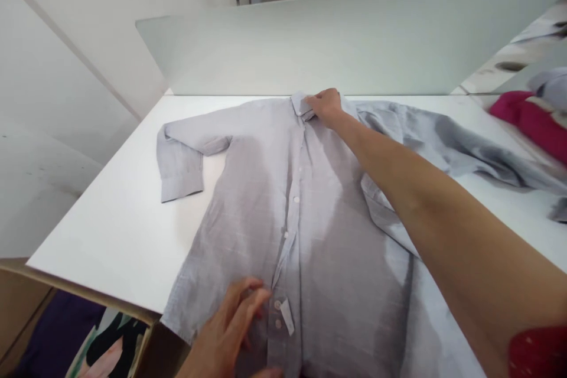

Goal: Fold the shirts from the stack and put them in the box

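Observation:
A grey long-sleeved button-up shirt [254, 189] lies front up on the white table, its collar at the far side. At the collar [297, 104], my right hand [326, 105] is closed with its fingers gripping the fabric. My left hand [225, 328] is over the lower front by the button placket [287, 260], fingers apart and holding nothing. Beside those fingertips is a small white tag [287, 316] near two buttons. The left sleeve in view [181, 171] folds down toward me. My right forearm hides part of the shirt's other side.
A pale upright panel [301, 53] borders the back of the table [110, 207]. At lower left stands an open cardboard box [148, 314] with dark and patterned cloth inside. Another grey garment's sleeve [469, 142] and magenta cloth [531, 124] lie to the right.

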Available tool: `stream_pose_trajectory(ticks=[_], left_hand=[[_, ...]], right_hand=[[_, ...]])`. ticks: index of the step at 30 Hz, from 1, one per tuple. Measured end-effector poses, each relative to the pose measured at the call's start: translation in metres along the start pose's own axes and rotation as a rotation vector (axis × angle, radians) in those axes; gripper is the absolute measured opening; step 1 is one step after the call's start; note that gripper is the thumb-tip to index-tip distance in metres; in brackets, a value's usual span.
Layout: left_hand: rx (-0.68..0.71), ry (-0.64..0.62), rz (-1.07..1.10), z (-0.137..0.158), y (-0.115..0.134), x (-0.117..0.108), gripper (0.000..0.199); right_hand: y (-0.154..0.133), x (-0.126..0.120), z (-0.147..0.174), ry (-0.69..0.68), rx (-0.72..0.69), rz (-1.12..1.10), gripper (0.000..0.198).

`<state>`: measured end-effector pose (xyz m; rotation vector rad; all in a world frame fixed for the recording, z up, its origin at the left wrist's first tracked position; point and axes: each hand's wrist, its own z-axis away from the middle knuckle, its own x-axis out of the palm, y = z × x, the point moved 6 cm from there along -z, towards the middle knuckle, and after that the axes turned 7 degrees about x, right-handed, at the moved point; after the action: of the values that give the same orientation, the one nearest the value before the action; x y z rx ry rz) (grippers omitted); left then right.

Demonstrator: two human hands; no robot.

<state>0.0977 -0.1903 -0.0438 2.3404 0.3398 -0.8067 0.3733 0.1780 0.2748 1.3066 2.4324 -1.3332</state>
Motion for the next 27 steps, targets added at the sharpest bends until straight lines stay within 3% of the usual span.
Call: stream_pose_trajectory(ticks=[2, 4, 9, 13, 15, 18, 22, 24, 27], left_hand=[[0.117, -0.005, -0.141, -0.014, 0.010, -0.003, 0.091], [0.221, -0.004, -0.282, -0.027, 0.020, 0.001, 0.088], [0.353, 0.062, -0.453, -0.043, 0.041, 0.007, 0.032], [0.360, 0.069, -0.461, -0.045, 0.045, 0.004, 0.015], [0.347, 0.078, -0.481, -0.045, 0.045, 0.004, 0.021], [0.344, 0.094, -0.530, -0.046, 0.045, 0.006, 0.054], [0.306, 0.086, -0.583, -0.051, 0.048, 0.011, 0.067], [0.278, 0.089, -0.613, -0.055, 0.050, 0.011, 0.062], [0.263, 0.101, -0.629, -0.059, 0.051, 0.010, 0.031]], right_hand=[[0.001, -0.007, 0.009, -0.023, 0.118, -0.043, 0.015], [-0.002, -0.008, 0.020, -0.090, 0.175, -0.076, 0.014], [-0.016, -0.003, 0.034, -0.228, 0.105, -0.125, 0.020], [-0.019, -0.010, 0.034, -0.172, 0.071, -0.144, 0.014], [-0.016, -0.012, 0.036, -0.158, 0.072, -0.138, 0.014], [-0.009, -0.015, 0.042, -0.148, 0.116, -0.155, 0.016], [-0.005, -0.019, 0.044, -0.079, 0.179, -0.240, 0.018], [-0.007, -0.020, 0.044, -0.073, 0.193, -0.265, 0.017], [-0.010, -0.018, 0.047, -0.108, 0.208, -0.276, 0.016]])
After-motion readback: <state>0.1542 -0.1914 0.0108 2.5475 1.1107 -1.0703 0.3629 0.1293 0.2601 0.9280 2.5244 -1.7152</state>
